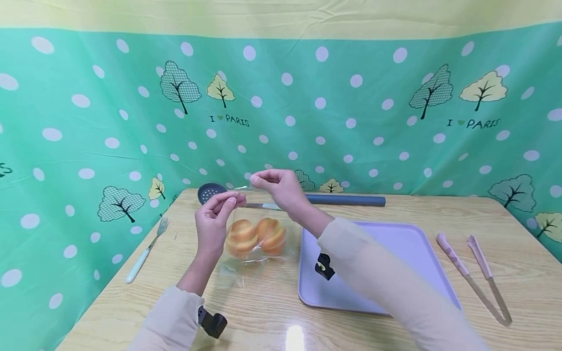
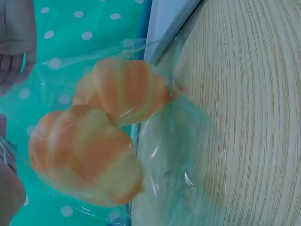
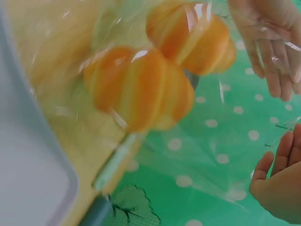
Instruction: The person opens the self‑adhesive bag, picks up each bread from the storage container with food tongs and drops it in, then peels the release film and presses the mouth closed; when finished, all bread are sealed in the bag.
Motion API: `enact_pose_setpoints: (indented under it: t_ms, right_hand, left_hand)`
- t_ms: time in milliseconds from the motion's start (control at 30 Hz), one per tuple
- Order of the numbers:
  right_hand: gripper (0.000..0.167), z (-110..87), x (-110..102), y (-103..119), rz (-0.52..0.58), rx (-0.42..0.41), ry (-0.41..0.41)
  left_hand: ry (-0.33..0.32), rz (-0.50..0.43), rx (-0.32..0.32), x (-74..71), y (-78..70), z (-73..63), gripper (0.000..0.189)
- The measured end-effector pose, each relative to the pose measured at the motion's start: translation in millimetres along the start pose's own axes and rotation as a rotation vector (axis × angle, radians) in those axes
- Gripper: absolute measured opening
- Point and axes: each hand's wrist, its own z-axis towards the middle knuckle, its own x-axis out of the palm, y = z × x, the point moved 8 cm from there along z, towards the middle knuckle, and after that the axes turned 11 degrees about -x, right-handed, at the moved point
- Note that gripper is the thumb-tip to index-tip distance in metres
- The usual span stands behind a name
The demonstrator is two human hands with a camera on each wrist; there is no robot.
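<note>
A clear plastic bag [image 1: 254,261] hangs above the table, holding two croissant-like bread rolls, one on the left [image 1: 242,238] and one on the right [image 1: 271,236]. My left hand [image 1: 212,222] pinches the bag's upper edge at the left, thumb against fingertips. At the other top corner, my right hand [image 1: 283,192] pinches the film, a little higher and farther back. In the left wrist view the rolls [image 2: 87,155] lie side by side inside the film. The right wrist view shows the same rolls [image 3: 141,89] through the bag's shiny wall.
To the right lies a lilac tray [image 1: 386,239], partly beneath my right forearm. Tongs [image 1: 491,282] rest beyond it. A fork [image 1: 147,253] is at the left. Along the back lie a dark slotted skimmer [image 1: 210,192] and a knife with a pale handle [image 1: 271,206], before a green curtain [image 1: 281,122].
</note>
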Motion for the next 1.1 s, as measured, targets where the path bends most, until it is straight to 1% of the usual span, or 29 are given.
enact_pose_setpoints:
  t_ms: [100,233,333,533,667,800,933,1100]
  right_hand:
    - [0.021,-0.3,-1,5,-0.062,-0.047,0.04]
    - [0.02,-1.2,-2,8,-0.119,-0.092,0.073]
    - [0.02,-2.4,-4,9,-0.135,-0.115,0.089]
    - [0.02,-5.4,-8,10,-0.153,-0.141,0.113]
    - [0.019,-6.3,-13,11,-0.156,-0.137,0.101]
    - [0.019,-5.6,-22,12,-0.134,-0.129,0.074]
    - [0.022,-3.9,-32,10,-0.104,-0.133,0.064]
    - [0.022,-4.5,-47,10,-0.084,-0.138,0.035]
  left_hand:
    - [-0.017,0.016,-0.022,-1.4,-0.4,0.4,0.011]
    - [-0.052,0.077,-0.041,-2.2,-0.8,0.8,0.011]
    - [-0.074,0.109,-0.035,-2.4,-1.9,0.9,0.016]
    - [-0.098,0.15,-0.019,-2.9,-2.8,0.9,0.021]
    - [-0.128,0.169,-0.006,-4.9,-3.4,1.2,0.023]
    - [-0.152,0.146,-0.002,-7.6,-4.5,1.4,0.023]
    - [-0.161,0.086,-0.004,-10.2,-3.4,1.7,0.02]
    - [-0.196,0.033,-0.019,-13.8,-0.9,1.3,0.017]
